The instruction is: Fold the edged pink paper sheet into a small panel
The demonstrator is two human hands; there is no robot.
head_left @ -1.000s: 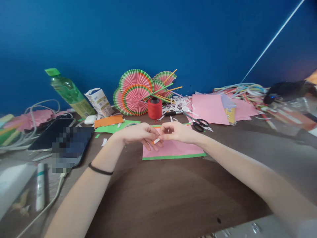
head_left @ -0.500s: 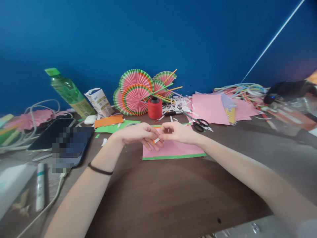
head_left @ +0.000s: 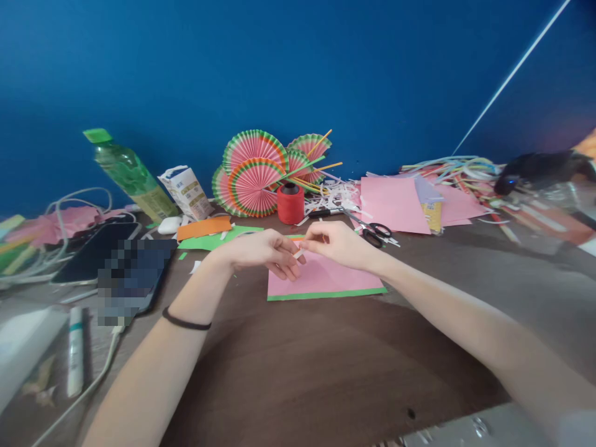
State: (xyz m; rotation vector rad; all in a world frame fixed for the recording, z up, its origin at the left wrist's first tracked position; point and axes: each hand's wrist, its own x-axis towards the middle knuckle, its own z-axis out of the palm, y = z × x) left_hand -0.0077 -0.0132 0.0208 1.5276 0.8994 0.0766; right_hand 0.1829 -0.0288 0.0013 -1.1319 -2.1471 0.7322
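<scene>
Raised slightly since the earlier frame, right hand [head_left: 338, 243] and left hand [head_left: 261, 251] pinch a small paper strip [head_left: 297, 253] between fingertips above the pink sheet [head_left: 326, 279], which lies unfolded while finished fans [head_left: 254, 174] stand beyond.

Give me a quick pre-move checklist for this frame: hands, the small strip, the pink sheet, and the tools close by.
1. Small white paper strip pinched between both hands: ok.
2. Left hand and right hand meet above the pink sheet: ok.
3. Pink sheet lies flat on the wooden table: ok.
4. Scissors lie on the table just beyond the right hand, untouched: ok.
5. Red thread spool stands upright behind the hands: ok.
6. Whether the strip is sticky: cannot tell.
</scene>
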